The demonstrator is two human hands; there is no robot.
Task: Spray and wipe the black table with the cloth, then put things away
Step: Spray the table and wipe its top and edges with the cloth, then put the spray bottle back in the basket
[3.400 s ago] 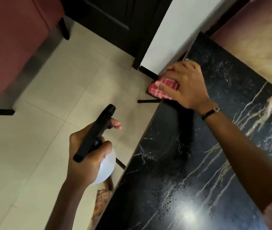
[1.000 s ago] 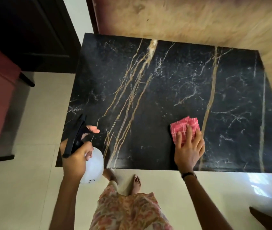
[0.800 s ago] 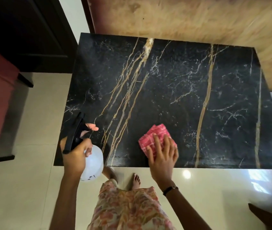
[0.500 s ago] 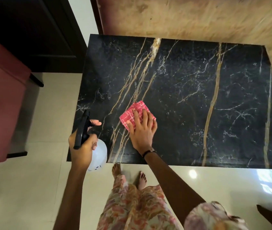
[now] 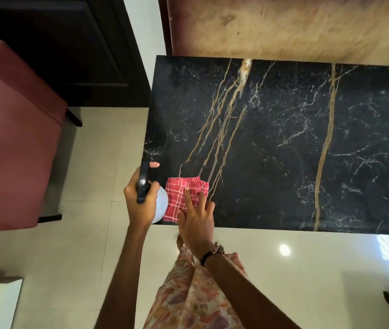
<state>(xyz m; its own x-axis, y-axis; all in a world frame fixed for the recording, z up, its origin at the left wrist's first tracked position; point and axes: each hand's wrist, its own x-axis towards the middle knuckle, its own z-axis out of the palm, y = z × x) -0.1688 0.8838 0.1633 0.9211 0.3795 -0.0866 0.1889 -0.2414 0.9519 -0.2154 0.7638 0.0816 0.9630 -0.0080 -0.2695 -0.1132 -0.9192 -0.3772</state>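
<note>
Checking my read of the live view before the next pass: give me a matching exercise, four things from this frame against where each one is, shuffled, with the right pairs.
Things:
1. cloth
2. spray bottle
3. armchair
4. right hand

Places:
A. on the floor, left of the table
B. held in the left hand at the table's near-left corner
C. flat on the table near its near-left corner
D. pressing down on the cloth

Pairs: 1-C, 2-B, 3-A, 4-D
</note>
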